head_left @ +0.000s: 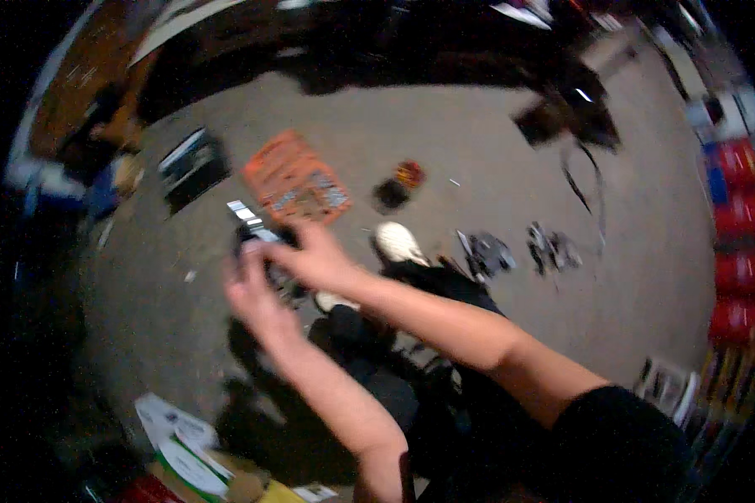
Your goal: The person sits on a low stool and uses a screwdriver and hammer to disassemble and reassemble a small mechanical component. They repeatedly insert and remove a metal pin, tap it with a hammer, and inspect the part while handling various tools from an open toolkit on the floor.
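Black, blurred small object [264,243] sits clamped between both hands, left hand [256,293] beneath and right hand [315,256] over it, held above the grey floor [478,151]. Work looks mid-way: orange parts case [295,180] lies open just beyond, and loose dark components [486,251] remain scattered to the right.

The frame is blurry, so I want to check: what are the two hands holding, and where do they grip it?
Both the left hand and right hand close around a small dark object; blur hides the exact grip.

floor [445,142] carries everything | open case [296,180] just beyond both hands | left hand [256,293] left of and touching right hand [315,256] | small dark object [264,239] between them | shoe [398,243] right of hands | loose parts [520,250] farther right | papers [180,444] near left, below forearms
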A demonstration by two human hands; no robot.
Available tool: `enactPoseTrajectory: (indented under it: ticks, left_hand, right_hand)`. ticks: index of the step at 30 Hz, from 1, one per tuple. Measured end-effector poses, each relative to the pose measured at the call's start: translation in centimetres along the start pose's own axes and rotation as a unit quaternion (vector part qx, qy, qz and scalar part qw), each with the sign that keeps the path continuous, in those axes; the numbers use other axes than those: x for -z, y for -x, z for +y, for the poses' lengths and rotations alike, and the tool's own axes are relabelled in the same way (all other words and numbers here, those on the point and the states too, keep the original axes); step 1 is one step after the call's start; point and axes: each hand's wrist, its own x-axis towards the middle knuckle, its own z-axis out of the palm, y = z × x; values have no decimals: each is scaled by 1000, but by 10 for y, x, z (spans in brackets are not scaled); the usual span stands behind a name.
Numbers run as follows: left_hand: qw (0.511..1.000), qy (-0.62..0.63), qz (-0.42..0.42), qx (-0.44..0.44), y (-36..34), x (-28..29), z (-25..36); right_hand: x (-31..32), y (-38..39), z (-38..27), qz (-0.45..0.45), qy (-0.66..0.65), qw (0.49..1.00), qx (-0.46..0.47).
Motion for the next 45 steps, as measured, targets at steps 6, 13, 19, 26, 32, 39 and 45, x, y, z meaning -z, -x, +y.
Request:
enactPoseTrajectory:
  ticks: [6, 13, 19, 26, 32, 39, 45]
  left_hand:
    - [992, -115, -52, -12, 17, -3, 8]
    - [995, -63, -64, 31, 39, 30, -27]
    - [997, 55, -6, 60, 20, 50, -27]
    - [992, 108, 16, 59, 6, 4, -8]
    - [985, 124, -69, 98, 14, 12, 4]
    - [989, 58, -125, 57, 15, 9, 10]
    - [985, 53, -124, 111, 19, 12, 15]
  right_hand:
    - [-33, -4, -3, 177, -76, 979, -68]
    - [-53, 2, 2, 172, -95, 981, 5]
    - [-54, 13, -25, -12, -68, 994, 82]
    - [-18, 1, -24, -8, -102, 989, 102]
    - [0, -3, -39, 17, -96, 988, 117]
    - [11, -3, -44, 24, -88, 993, 76]
    - [20, -4, -49, -31, -91, 993, 68]
